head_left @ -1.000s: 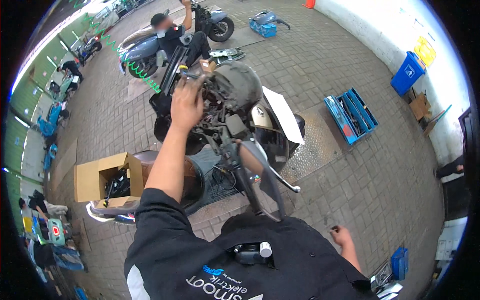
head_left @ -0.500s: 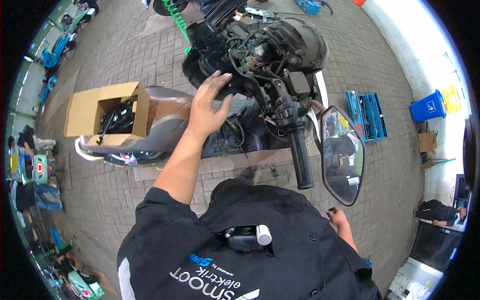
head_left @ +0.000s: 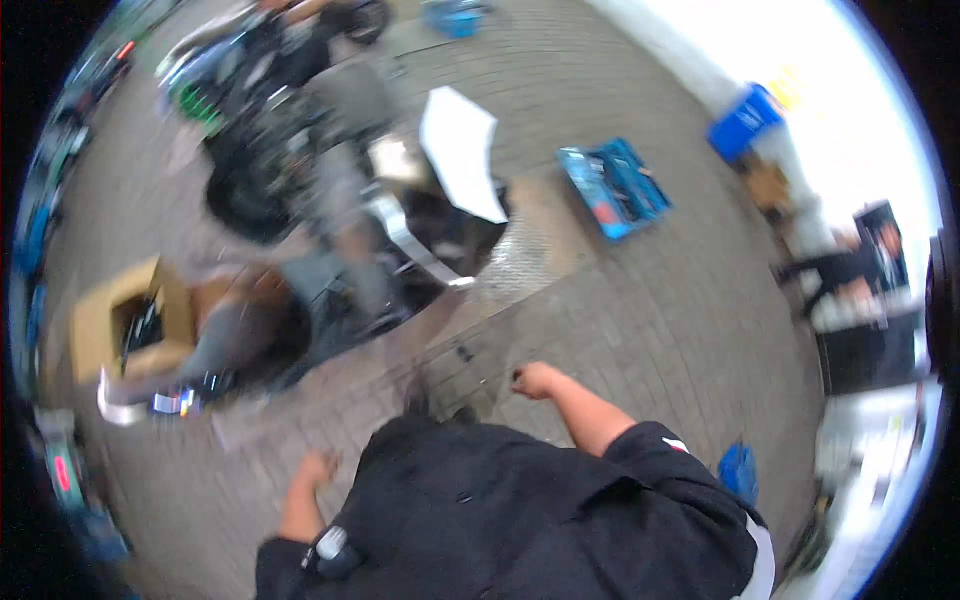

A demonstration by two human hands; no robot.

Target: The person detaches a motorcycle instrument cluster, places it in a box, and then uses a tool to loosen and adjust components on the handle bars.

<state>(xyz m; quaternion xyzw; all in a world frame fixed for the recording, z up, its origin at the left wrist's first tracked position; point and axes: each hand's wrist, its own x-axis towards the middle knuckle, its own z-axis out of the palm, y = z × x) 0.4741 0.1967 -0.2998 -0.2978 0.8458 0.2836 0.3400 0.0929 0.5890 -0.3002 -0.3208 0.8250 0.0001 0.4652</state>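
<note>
Left hand [head_left: 320, 467] low, openness unclear, right hand [head_left: 536, 381] forward, seemingly curled, contents of both hands unclear

I have a partly stripped scooter on its platform, blurred in my feed.
The scooter [head_left: 320, 275] stands upright along the platform [head_left: 528, 255], its rear toward the platform's left end and its front over the metal-plated right end. I make out a brown-and-grey seat [head_left: 255, 318], a pale rail [head_left: 117, 402] at the tail, and a dark, bared front with a cream panel [head_left: 398, 160]; the finer parts are too smeared for me to tell.
</note>
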